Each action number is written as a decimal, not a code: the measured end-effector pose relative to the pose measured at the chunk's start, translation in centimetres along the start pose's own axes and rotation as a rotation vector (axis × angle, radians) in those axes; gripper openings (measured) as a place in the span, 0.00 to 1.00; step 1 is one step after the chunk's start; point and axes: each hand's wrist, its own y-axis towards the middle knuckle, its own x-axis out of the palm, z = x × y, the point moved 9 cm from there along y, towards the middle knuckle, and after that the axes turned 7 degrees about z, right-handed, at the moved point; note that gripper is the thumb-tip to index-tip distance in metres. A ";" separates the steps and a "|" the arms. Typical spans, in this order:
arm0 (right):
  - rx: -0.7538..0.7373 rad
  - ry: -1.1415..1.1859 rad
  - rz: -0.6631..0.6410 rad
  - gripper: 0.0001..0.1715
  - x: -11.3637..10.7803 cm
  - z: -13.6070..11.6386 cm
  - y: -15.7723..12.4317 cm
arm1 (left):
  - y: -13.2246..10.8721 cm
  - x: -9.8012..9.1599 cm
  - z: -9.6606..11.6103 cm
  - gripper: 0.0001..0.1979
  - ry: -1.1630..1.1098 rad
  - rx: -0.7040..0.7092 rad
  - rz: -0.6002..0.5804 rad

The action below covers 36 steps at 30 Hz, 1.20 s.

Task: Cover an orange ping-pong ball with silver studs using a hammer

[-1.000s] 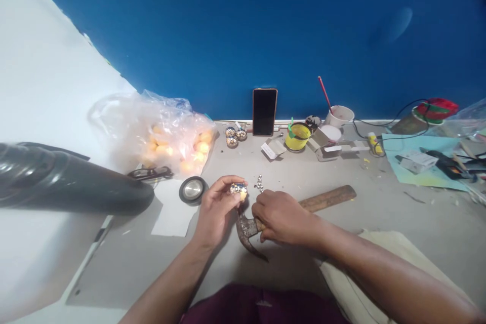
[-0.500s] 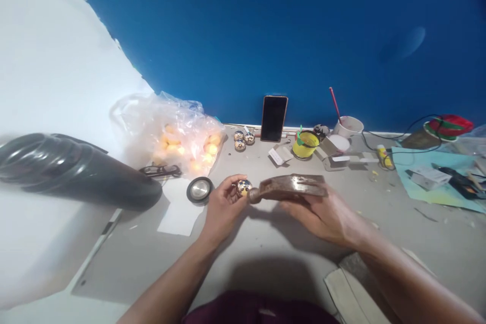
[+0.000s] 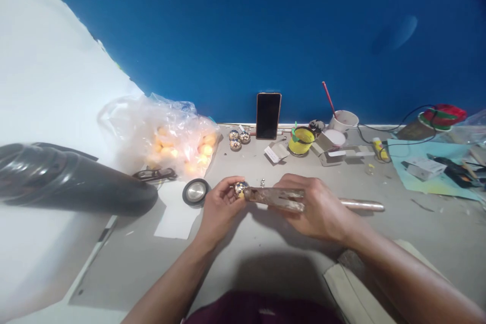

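Between the fingers and thumb of my left hand (image 3: pixel 224 207) is a small shiny ball (image 3: pixel 240 189) with dark and yellow patches. My right hand (image 3: pixel 313 207) is wrapped round a worn, rusty claw hammer (image 3: pixel 279 198). The hammer's head points left, its face against or very close to the ball; I cannot tell if they touch. Its handle sticks out to the right, past my wrist. Just beyond the hammer head lie some tiny shiny pieces (image 3: pixel 262 182). A round dark-rimmed metal disc (image 3: pixel 196 192) rests left of my left hand.
Three shiny balls (image 3: pixel 235 144) sit near the wall, beside an upright phone (image 3: pixel 268 116). A yellow tub (image 3: pixel 301 142), opened boxes and a white cup (image 3: pixel 343 120) stand right of it. At left are a plastic bag (image 3: pixel 178 136) and a large dark cylinder (image 3: pixel 83 182).
The hammer has turned in my right hand, so its handle now shows on the right and its claw looks different. Tiny shiny pieces now show behind it. The view has shifted slightly.
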 end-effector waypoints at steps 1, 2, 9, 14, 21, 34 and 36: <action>-0.013 0.007 -0.032 0.06 0.0 -0.2 0.0 | 0.1 -0.3 0.4 0.21 -0.009 0.026 0.019; -0.025 0.003 -0.075 0.07 0.1 -0.4 0.0 | 0.1 -0.6 0.9 0.21 -0.022 0.057 0.038; -0.088 -0.269 -0.414 0.06 6.3 -0.2 -1.2 | -0.4 -0.9 2.2 0.21 -0.022 0.108 0.013; -0.166 -0.330 -0.452 0.14 10.1 -0.3 -1.8 | -0.6 -0.8 2.0 0.20 -0.065 0.102 -0.018; -0.160 -0.272 -0.507 0.11 9.6 -0.2 -1.8 | 0.1 -1.0 1.1 0.21 -0.195 0.023 0.010; 0.032 -0.437 -0.153 0.09 8.3 5.5 1.2 | -0.2 0.0 -0.1 0.22 -0.238 -0.142 -0.023; 0.038 -0.451 -0.146 0.09 8.5 5.6 1.2 | -0.3 0.3 -0.2 0.22 -0.228 -0.140 -0.049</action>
